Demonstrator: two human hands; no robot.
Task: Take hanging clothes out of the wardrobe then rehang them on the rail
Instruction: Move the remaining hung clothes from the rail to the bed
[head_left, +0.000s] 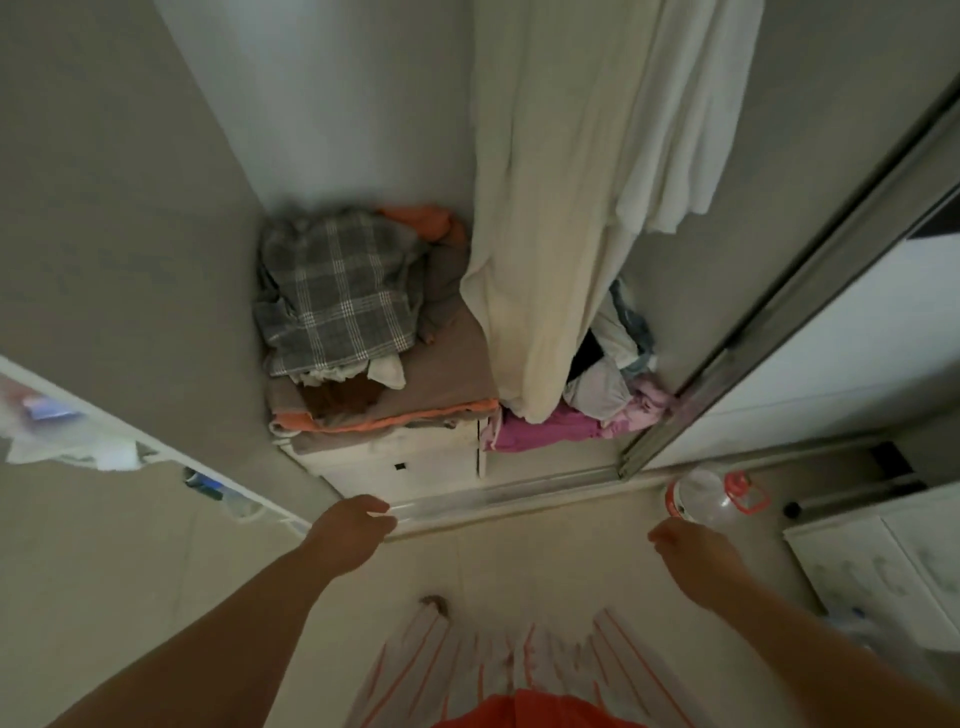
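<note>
Both arms are reaching toward the open wardrobe (363, 130): the left hand (349, 530) is hovering with its grip loosely curled on nothing, and the right hand (693, 553) is doing likewise, though blur is hiding its fingers' exact spread. Cream hanging clothes (545, 208) are dangling inside toward the wardrobe's right side, beside a plaid garment (337, 291) lying on a folded pile on the drawer unit (395, 457) in its left corner.

Head view, steeply down into wardrobe (363, 130)
</note>
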